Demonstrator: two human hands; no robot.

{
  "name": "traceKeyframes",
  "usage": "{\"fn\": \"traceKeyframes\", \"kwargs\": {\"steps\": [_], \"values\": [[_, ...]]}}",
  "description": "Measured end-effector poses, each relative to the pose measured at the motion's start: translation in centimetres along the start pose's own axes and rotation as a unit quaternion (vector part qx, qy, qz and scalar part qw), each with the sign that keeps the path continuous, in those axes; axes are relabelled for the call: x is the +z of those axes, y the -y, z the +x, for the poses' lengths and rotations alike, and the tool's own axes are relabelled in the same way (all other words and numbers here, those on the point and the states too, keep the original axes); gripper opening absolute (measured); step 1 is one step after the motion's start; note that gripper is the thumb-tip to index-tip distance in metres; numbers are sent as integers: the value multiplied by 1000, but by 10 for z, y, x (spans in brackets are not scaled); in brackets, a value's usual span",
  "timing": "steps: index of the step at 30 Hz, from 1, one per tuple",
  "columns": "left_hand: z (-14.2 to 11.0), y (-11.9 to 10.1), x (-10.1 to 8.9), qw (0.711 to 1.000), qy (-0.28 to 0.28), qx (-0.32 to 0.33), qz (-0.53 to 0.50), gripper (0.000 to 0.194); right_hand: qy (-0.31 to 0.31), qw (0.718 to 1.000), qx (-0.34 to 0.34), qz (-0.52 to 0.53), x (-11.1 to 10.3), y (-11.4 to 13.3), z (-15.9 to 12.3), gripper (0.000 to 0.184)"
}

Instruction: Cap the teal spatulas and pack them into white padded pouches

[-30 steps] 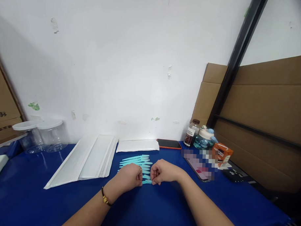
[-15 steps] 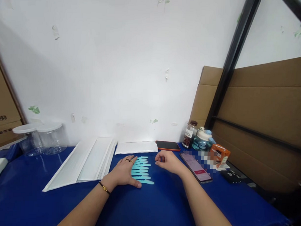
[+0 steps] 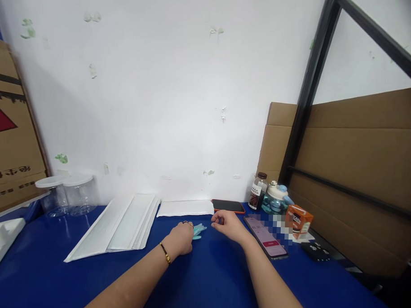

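Observation:
Slim turquoise plastic sticks, which look like eyebrow razors (image 3: 198, 231), lie bunched on the blue table. My left hand (image 3: 183, 237) is closed around them from the left, and their tips poke out past the fingers on the right. The rest of the bunch is hidden under that hand. To the right of the tips, my right hand (image 3: 228, 224) rests with loosely curled fingers, and nothing shows in it. Behind both hands lies a flat white packet (image 3: 185, 208). Several white padded envelopes (image 3: 122, 223) overlap to the left.
A dark phone with a red edge (image 3: 228, 206) lies near the wall. Right of my forearm are a lit phone (image 3: 268, 239), a brown-capped bottle (image 3: 257, 191), a blue-and-cream bottle (image 3: 275, 201), an orange box (image 3: 299, 220) and a black item (image 3: 315, 252). Clear jars (image 3: 80, 197) stand at left.
My left hand has gone from spread beside the row of razors to closed around them, and the row is now squeezed into a bunch. My right hand has barely moved. The view has shifted slightly.

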State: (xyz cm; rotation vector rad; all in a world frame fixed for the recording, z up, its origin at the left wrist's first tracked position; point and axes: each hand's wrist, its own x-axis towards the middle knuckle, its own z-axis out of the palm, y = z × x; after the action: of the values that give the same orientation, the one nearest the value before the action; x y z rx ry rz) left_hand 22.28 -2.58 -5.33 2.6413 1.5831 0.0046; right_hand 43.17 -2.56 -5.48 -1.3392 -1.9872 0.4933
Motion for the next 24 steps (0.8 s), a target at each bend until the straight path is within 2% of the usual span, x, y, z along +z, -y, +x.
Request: {"fn": "traceKeyframes", "kwargs": {"steps": [7,10,13,15,18,21,24], "values": [[-4,7,13,999,-27,-1,-30,31,23,999,10,25,13,-10,2,14],[-7,5,12,998,-48,-7,-38,27,-28,996,28,83,19,-13,5,24],[-8,-3,4,989,-92,-20,-116,26,-107,972,50,204,20,0,8,41],[-5,-13,-3,968,-140,-19,-207,24,-132,948,39,286,17,21,9,49],[2,-32,-11,913,-230,40,-335,28,-158,926,-45,341,13,59,7,58],[8,-45,-7,849,-301,124,-415,39,-176,932,-123,292,14,83,2,61],[9,-46,6,824,-307,134,-457,43,-183,948,-152,210,18,87,-3,57]]}}
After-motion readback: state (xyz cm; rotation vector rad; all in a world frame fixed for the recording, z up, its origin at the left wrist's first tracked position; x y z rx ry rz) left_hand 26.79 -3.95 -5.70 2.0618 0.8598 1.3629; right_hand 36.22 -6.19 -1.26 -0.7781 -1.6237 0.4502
